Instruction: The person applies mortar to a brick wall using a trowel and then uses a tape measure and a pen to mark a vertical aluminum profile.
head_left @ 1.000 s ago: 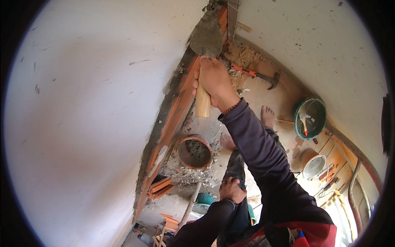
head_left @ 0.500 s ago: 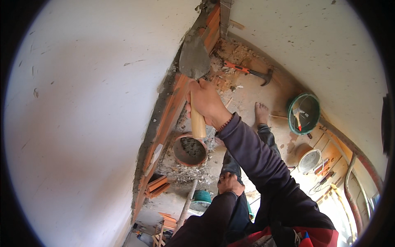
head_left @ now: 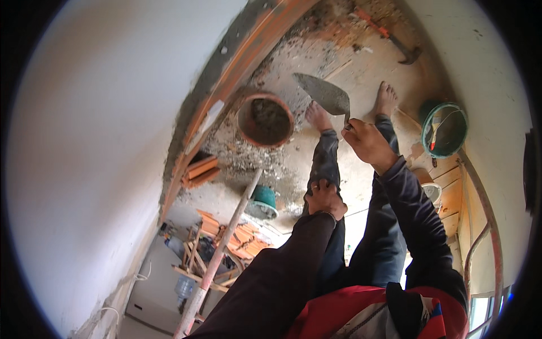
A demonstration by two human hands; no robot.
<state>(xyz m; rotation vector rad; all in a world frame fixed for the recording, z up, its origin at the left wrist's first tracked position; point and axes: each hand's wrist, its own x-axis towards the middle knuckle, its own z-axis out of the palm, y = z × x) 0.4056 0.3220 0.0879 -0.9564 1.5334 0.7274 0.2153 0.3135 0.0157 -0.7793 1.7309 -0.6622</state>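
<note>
My right hand (head_left: 368, 144) is closed round the handle of a pointed trowel (head_left: 326, 95). The grey blade is held out over the floor near my feet, pointing up and to the left. My left hand (head_left: 326, 200) rests on my left knee with its fingers apart and holds nothing. Left of the trowel, on the floor, stands a round orange-brown bucket (head_left: 265, 120) with grey mortar in it. Beside that bucket, a strip of orange brick (head_left: 226, 93) smeared with mortar runs along the foot of the white wall (head_left: 113, 113).
A claw hammer (head_left: 389, 37) lies at the far right. A green bucket (head_left: 464, 133) holding a paintbrush (head_left: 435, 133) stands against the right wall. Orange bricks (head_left: 201, 171) and a green tub (head_left: 263, 198) sit at the left. A metal pole (head_left: 217, 254) slants up beside my left arm.
My right hand has drawn the trowel away from the brick strip by the wall, to the right and over the floor. The view has shifted nearer my body; my left hand stays on the knee.
</note>
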